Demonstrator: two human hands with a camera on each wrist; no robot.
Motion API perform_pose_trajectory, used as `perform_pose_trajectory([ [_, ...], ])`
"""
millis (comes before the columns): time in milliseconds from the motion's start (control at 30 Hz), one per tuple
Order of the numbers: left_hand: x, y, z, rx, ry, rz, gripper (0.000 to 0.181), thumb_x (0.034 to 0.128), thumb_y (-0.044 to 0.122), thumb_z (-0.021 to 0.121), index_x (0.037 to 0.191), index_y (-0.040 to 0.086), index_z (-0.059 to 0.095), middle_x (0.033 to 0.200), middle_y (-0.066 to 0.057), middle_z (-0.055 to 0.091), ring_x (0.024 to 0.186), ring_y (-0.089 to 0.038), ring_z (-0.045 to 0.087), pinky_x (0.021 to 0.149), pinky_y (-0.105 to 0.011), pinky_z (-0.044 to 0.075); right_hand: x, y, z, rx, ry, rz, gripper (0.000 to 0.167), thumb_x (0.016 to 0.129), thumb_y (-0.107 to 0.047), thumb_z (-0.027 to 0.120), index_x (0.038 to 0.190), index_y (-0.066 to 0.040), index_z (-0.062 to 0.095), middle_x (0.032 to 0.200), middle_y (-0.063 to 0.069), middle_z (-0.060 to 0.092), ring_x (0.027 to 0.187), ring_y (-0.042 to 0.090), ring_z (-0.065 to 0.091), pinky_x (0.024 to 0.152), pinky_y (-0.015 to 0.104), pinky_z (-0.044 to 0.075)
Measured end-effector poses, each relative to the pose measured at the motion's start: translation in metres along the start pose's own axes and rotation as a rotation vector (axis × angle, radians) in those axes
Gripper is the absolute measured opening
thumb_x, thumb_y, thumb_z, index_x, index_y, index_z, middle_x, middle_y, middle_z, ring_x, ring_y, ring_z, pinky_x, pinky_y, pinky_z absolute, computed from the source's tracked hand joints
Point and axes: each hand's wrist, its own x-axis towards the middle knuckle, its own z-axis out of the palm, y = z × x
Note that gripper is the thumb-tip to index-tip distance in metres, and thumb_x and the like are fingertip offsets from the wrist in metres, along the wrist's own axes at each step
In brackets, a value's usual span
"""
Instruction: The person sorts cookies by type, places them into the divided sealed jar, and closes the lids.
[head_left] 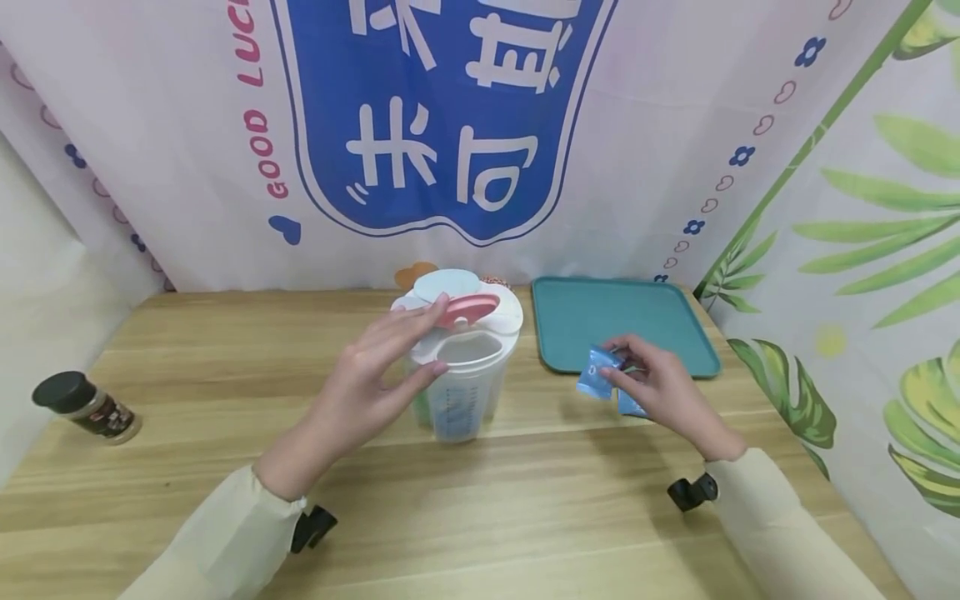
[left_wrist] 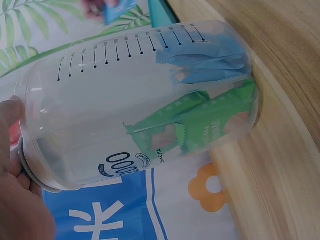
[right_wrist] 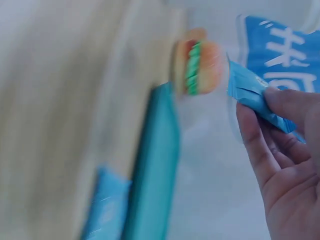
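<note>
A clear storage container (head_left: pixel 459 408) with a white lid stands mid-table. Its pink flap (head_left: pixel 471 309) is raised above an uncovered front opening. In the left wrist view, green packets (left_wrist: pixel 210 122) and blue packets (left_wrist: pixel 210 62) lie inside near its bottom. My left hand (head_left: pixel 367 379) rests on the lid, fingers extended by the pink flap and thumb at the opening's rim. To the right, my right hand (head_left: pixel 663 387) pinches a small blue packet (head_left: pixel 597 373) between thumb and fingers, above the tray's front edge. Another blue packet (head_left: pixel 632 405) lies below that hand, partly hidden.
A teal tray (head_left: pixel 615 312) lies at the back right, against the printed cloth. Behind the container sits a burger-shaped item (right_wrist: pixel 197 67). At the far left, a seasoning jar (head_left: pixel 90 408) with a black cap lies near the table's edge.
</note>
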Motion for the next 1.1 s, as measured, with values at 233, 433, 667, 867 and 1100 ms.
perform_pose_trajectory([
  [233,-0.001,0.000,0.000,0.000,-0.003,-0.008,0.076,0.0850,0.002,0.085,0.153,0.010,0.053,0.141,-0.010,0.070,0.139,-0.033,0.061,0.127,-0.055,0.037,0.024,-0.045,-0.009,0.175,0.132,-0.207,0.023,0.096,0.010,0.067,0.119,0.006,0.067,0.101,0.017,0.072,0.089,0.000,0.069,0.076,0.017,0.064],
  [433,-0.002,0.000,0.000,-0.004,0.002,-0.012,0.076,0.0848,0.002,0.085,0.153,0.010,0.053,0.141,-0.010,0.070,0.139,-0.033,0.061,0.128,-0.055,0.036,0.042,-0.084,-0.013,0.263,0.168,-0.290,0.022,0.098,0.008,0.066,0.119,0.008,0.066,0.108,-0.006,0.073,0.090,0.003,0.072,0.078,0.020,0.066],
  [667,-0.003,0.001,-0.001,-0.024,-0.020,-0.032,0.075,0.0866,0.004,0.084,0.154,0.012,0.052,0.141,-0.010,0.070,0.141,-0.031,0.060,0.130,-0.053,0.035,0.053,-0.118,-0.011,0.336,0.184,-0.329,0.021,0.098,0.003,0.068,0.118,0.010,0.066,0.111,-0.004,0.073,0.094,0.006,0.073,0.083,0.023,0.066],
  [867,-0.003,0.000,0.000,-0.017,0.002,-0.019,0.076,0.0858,0.002,0.084,0.154,0.011,0.052,0.142,-0.011,0.070,0.140,-0.033,0.061,0.127,-0.059,0.037,0.063,-0.134,0.004,0.330,0.153,-0.397,0.022,0.095,0.010,0.069,0.116,0.009,0.068,0.108,0.020,0.075,0.091,0.006,0.074,0.083,0.026,0.067],
  [1100,-0.003,0.001,0.000,-0.022,-0.016,-0.034,0.076,0.0869,0.004,0.083,0.155,0.013,0.051,0.143,-0.011,0.069,0.139,-0.033,0.061,0.127,-0.060,0.036,0.065,-0.141,0.021,0.245,0.186,-0.474,0.022,0.093,0.011,0.071,0.114,0.007,0.071,0.107,0.020,0.078,0.092,0.008,0.075,0.084,0.024,0.066],
])
